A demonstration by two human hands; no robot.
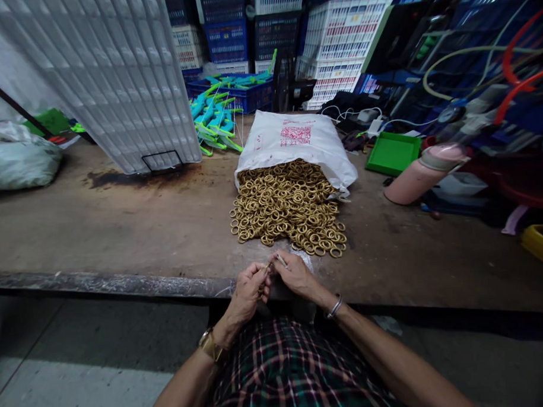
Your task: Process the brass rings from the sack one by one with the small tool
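Observation:
At the table's front edge my left hand [249, 289] pinches a brass-coloured ring [267, 268], with more of the same showing dimly under its fingers. Close beside it, fingertips nearly meeting, my right hand [298, 276] is closed around a slim, pale metal tool [281, 260] whose kind I cannot make out. Just beyond both hands spreads a heap of brass-coloured rings [284, 203], spilling from the mouth of a white woven sack [269, 138] with red print that lies on its side.
On the wooden table [165, 231], a ribbed translucent panel [138, 83] stands left. Turquoise and green plastic pieces [215, 116] lie behind. To the right are a green tray [393, 153], a pink bottle [424, 173] and a yellow container [540, 246]. Stacked crates [346, 34] fill the back.

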